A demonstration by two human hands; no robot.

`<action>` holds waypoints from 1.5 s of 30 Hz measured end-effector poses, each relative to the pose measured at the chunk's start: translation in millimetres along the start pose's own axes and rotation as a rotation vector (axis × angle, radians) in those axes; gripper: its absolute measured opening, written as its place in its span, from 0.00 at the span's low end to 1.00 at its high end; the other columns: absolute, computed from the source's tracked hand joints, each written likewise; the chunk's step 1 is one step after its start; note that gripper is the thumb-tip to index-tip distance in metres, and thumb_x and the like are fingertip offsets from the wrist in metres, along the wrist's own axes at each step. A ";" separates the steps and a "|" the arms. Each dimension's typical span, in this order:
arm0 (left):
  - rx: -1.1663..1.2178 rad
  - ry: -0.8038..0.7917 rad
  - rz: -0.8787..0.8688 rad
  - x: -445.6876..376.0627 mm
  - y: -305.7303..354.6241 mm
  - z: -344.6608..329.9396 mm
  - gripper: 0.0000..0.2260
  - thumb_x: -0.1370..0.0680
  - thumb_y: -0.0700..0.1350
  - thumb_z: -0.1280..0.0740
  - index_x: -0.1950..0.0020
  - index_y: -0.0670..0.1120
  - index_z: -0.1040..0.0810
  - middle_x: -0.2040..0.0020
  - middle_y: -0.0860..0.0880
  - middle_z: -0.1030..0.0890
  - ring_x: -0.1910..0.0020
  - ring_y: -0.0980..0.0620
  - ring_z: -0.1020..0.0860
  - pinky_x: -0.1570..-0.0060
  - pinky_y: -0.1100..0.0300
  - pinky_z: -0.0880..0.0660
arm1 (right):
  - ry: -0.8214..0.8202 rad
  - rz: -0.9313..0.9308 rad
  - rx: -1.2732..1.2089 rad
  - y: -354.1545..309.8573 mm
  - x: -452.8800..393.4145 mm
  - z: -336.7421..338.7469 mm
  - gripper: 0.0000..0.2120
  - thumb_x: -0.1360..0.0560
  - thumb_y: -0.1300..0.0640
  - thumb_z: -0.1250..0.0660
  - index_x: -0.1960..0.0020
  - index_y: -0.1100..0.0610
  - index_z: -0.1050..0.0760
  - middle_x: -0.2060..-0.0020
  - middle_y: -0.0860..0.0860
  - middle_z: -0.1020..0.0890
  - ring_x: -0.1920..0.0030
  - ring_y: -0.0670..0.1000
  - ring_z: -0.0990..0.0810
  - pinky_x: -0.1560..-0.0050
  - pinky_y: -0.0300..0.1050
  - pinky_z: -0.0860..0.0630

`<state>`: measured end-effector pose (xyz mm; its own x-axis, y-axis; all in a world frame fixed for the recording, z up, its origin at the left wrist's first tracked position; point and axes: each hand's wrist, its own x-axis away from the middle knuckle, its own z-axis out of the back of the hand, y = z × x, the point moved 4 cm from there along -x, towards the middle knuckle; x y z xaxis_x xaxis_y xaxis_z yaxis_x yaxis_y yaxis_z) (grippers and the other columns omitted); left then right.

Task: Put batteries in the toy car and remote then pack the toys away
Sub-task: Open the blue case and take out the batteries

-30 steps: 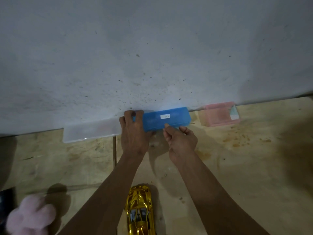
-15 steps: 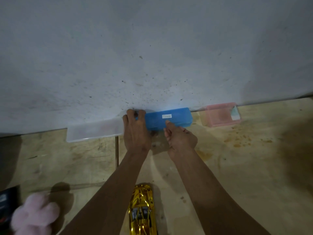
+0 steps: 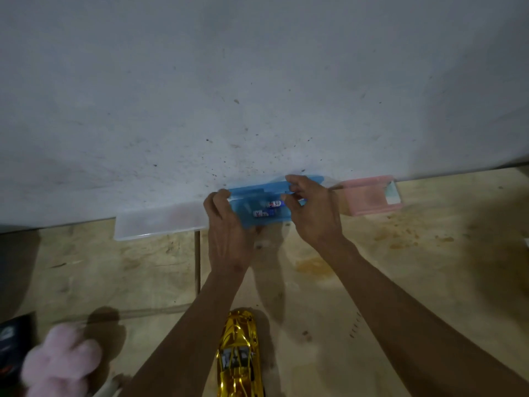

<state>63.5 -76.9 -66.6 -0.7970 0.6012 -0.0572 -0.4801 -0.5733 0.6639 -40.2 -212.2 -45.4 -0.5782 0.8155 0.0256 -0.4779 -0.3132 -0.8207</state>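
Head view: a translucent blue plastic case (image 3: 259, 206) lies open against a speckled grey wall (image 3: 257, 81), two batteries (image 3: 269, 209) inside. The left hand (image 3: 229, 233) grips its left end; the right hand (image 3: 312, 210) pinches the raised lid. A shiny gold toy car (image 3: 239, 356) sits nearer on the stained plywood desk (image 3: 400, 267).

Both hands (image 3: 229, 224) (image 3: 312, 213) forward, fingers curled, gripping.

The stained, pale plywood tabletop (image 3: 400, 282) carries, along the wall, a frosted clear plastic case (image 3: 160, 223), an opened translucent blue plastic case (image 3: 257, 196) and a pink plastic case (image 3: 369, 196); nearer, a glossy gold toy car (image 3: 239, 356), a fluffy pink plush toy (image 3: 57, 365) and a dark box (image 3: 14, 339) at the left edge.
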 end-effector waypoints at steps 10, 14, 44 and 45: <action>-0.140 -0.116 -0.028 6.6 -3.5 8.8 0.09 0.25 0.44 0.25 0.54 0.38 0.16 0.28 0.40 0.28 0.33 0.41 0.26 0.42 0.49 0.24 | -0.136 0.135 0.110 4.3 2.7 11.6 0.18 0.26 0.73 0.39 0.42 0.56 0.32 0.46 0.55 0.18 0.45 0.56 0.18 0.47 0.54 0.21; -0.187 -0.153 -0.035 -0.9 -2.2 10.7 0.12 0.26 0.48 0.24 0.56 0.39 0.16 0.25 0.42 0.30 0.31 0.40 0.29 0.40 0.47 0.26 | -0.172 0.198 0.274 9.8 -7.3 15.9 0.15 0.32 0.75 0.38 0.50 0.61 0.24 0.54 0.57 0.16 0.52 0.60 0.18 0.53 0.54 0.21; -0.200 -0.218 -0.010 -8.6 -7.5 10.7 0.06 0.31 0.42 0.21 0.58 0.42 0.15 0.26 0.45 0.29 0.35 0.43 0.28 0.40 0.54 0.29 | -0.153 0.526 0.824 29.9 12.6 -54.5 0.25 0.19 0.38 0.52 0.49 0.56 0.26 0.53 0.54 0.19 0.52 0.56 0.21 0.61 0.53 0.22; -0.203 -0.213 -0.012 -8.8 -7.8 10.2 0.06 0.31 0.42 0.21 0.59 0.42 0.15 0.26 0.44 0.28 0.35 0.42 0.28 0.40 0.52 0.28 | -0.137 0.556 0.816 30.3 12.2 -53.6 0.26 0.19 0.37 0.51 0.50 0.57 0.25 0.55 0.55 0.19 0.54 0.56 0.19 0.64 0.52 0.22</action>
<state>78.0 -72.1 -63.7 -0.7063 0.6996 0.1077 -0.5697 -0.6521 0.5002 -26.3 -185.6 -100.6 -0.9047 0.4038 -0.1355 -0.3942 -0.9143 -0.0930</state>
